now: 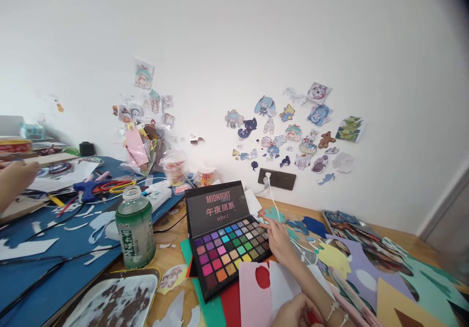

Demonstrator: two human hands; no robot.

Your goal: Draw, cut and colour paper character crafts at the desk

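Observation:
My right hand (280,241), with a bracelet (332,308) at the wrist, reaches over an open eyeshadow palette (230,256). Its fingers are stretched out, with the tips at the pans along the palette's right edge. Nothing shows in its grasp. At the bottom edge my left hand (297,311) is curled closed around something small and red (312,318), mostly hidden by the fingers. Below the palette lie a pink sheet (252,293) with an oval hole, a white sheet (284,285) and a red sheet (230,300).
Another person's hand (18,175) shows at the left edge. A green-labelled bottle (135,234) stands left of the palette, beside a stained tray (113,297). Black cables (40,258) cross the blue board. Paper cutouts (337,261) and magazines (366,234) cover the right side.

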